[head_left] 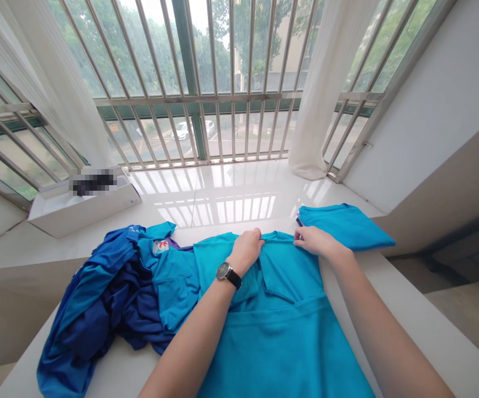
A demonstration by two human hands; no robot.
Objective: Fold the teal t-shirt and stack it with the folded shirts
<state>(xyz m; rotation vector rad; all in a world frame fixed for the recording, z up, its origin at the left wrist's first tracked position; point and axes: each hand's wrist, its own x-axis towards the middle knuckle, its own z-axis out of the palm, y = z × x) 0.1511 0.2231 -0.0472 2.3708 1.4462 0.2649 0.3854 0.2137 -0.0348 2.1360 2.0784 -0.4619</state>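
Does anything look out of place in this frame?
Yes. The white box on the left of the sill has a pixelated blur over its contents, so they cannot be identified. The blue garments also lie in a crumpled heap, unlike the flatter teal shirt beside them.

Glossy white windowsill [214, 190] with teal shirts [276, 342], blue clothes [98, 315], a white box [84, 213]
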